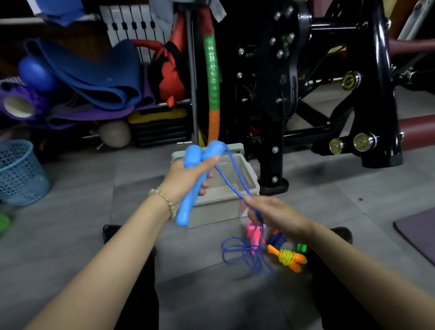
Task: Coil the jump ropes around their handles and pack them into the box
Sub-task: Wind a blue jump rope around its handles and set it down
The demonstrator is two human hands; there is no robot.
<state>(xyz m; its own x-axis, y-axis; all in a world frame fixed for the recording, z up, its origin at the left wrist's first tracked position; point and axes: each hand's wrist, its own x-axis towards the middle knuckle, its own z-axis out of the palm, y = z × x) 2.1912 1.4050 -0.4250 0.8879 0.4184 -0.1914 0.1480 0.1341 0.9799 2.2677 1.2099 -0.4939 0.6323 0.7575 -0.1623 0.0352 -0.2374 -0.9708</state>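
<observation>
grey floor (82, 233), handles (194, 154) in left hand (186, 178)

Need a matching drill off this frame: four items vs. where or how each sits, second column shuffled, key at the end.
Things:
1. blue handles
2. blue cord
3. orange-handled rope
4. grey box

States:
A. wound round its own handles, lying on the floor
B. gripped together in the left hand
C. pinched by the right hand
D. standing on the floor beyond both hands

Pairs: 1-B, 2-C, 3-A, 4-D
</observation>
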